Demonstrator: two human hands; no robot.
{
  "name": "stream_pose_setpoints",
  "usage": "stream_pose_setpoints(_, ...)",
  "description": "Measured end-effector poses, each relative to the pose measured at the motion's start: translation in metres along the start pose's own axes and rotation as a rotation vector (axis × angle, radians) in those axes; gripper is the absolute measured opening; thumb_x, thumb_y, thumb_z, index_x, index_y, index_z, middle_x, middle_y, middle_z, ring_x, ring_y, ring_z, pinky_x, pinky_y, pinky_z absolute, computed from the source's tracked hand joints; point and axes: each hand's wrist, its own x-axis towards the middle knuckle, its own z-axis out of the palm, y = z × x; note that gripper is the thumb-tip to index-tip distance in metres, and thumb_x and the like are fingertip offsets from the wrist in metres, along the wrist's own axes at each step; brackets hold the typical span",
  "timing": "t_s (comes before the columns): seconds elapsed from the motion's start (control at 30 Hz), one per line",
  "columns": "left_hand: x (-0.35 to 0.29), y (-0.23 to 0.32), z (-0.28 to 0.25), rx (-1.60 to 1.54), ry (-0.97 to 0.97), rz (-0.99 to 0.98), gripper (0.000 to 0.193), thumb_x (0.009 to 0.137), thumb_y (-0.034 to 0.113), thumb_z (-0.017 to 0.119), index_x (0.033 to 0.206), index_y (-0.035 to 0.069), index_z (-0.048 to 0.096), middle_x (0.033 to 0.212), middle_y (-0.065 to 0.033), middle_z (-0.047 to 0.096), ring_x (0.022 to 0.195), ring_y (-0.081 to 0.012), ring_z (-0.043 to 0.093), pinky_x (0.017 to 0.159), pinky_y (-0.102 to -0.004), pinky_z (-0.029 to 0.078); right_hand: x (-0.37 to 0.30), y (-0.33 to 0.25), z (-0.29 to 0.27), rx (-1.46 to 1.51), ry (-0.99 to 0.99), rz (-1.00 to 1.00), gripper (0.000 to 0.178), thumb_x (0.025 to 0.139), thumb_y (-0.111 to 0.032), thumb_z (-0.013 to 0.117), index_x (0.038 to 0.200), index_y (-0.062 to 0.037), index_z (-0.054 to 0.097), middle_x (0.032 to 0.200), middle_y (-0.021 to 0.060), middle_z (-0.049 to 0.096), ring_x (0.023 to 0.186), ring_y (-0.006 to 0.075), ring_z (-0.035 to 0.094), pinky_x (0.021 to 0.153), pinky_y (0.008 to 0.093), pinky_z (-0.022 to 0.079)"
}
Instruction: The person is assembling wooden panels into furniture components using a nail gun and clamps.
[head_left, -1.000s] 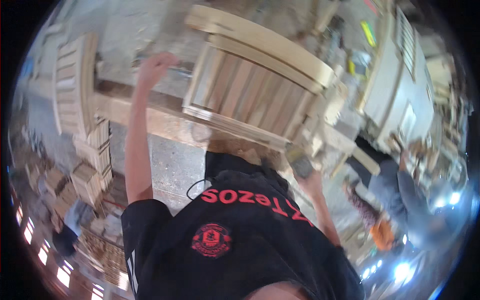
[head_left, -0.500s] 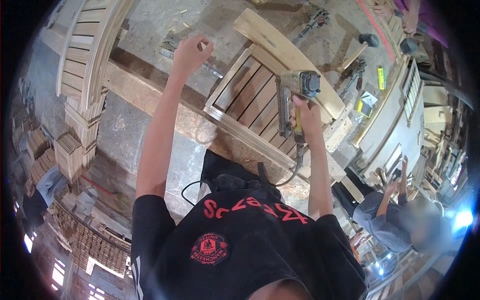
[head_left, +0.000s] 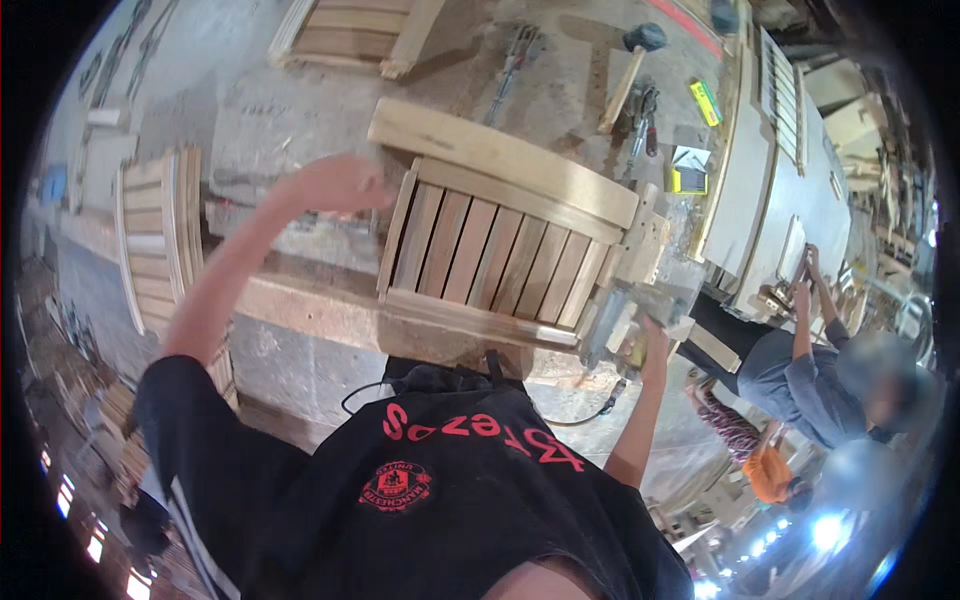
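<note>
A slatted wooden panel (head_left: 482, 250) lies flat on the workbench in front of me, its slats framed by rails. Along its far side rests a thick, slightly curved wooden board (head_left: 505, 165). Near the panel's left end, my left hand (head_left: 345, 186) hangs with its fingers curled in; motion blurs it, and whatever it may hold is hidden. My right hand (head_left: 652, 345) grips a nail gun (head_left: 615, 325) by its handle, close to the panel's near right corner. The gun is blurred, and a hose (head_left: 590, 415) trails from it towards my body.
Beyond the panel lie a mallet (head_left: 625, 85), clamps (head_left: 512, 72), a yellow-green box (head_left: 706, 103) and a yellow and white pack (head_left: 690, 170). More slatted panels (head_left: 158, 235) stand left, another (head_left: 355, 35) at the far side. A co-worker (head_left: 790, 375) works at the right.
My view has shifted, bringing more of the bench's left side into sight. The nail gun has moved from over the panel to its near right corner. My left hand has come nearer the panel's left end.
</note>
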Motion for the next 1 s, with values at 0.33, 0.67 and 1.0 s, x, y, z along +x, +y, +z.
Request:
stream_pose_setpoints(0.33, 0.242, 0.04, -0.023, -1.745, 0.216, -0.009, 0.05, 0.1, 0.047, 0.041, 0.096, 0.003, 0.062, 0.068, -0.0051, 0.059, 0.05, -0.0138, 0.047, 0.041, -0.0249, 0.031, 0.113, -0.127, 0.135, 0.073, 0.148, -0.247, 0.047, 0.099, -0.044, 0.048, 0.109, -0.0017, 0.064, 0.091, 0.0088, 0.07, 0.074, 0.0185, 0.064, 0.063, 0.0313, 0.049)
stream_pose_setpoints(0.67, 0.313, 0.063, -0.05, -2.273, 0.038, 0.275, 0.049, 0.1, 0.042, 0.033, 0.103, -0.001, 0.056, 0.075, -0.0084, 0.057, 0.056, -0.0179, 0.049, 0.042, -0.0266, 0.032, 0.272, -0.175, 0.202, 0.721, -0.182, 0.052, 0.052, 0.095, -0.055, 0.044, 0.102, -0.0083, 0.064, 0.082, 0.007, 0.066, 0.069, 0.0216, 0.057, 0.063, 0.0343, 0.042)
stream_pose_setpoints(1.0, 0.139, 0.07, 0.007, -0.939, 0.844, -0.176, 0.04, 0.092, 0.039, 0.058, 0.075, 0.003, 0.065, 0.064, -0.0052, 0.062, 0.056, -0.0161, 0.055, 0.054, -0.0312, 0.044, 0.151, -0.058, -0.032, -0.705, 0.915, -0.712, 0.046, 0.087, -0.033, 0.069, 0.116, 0.0014, 0.061, 0.098, 0.0107, 0.067, 0.077, 0.0211, 0.064, 0.069, 0.0367, 0.051)
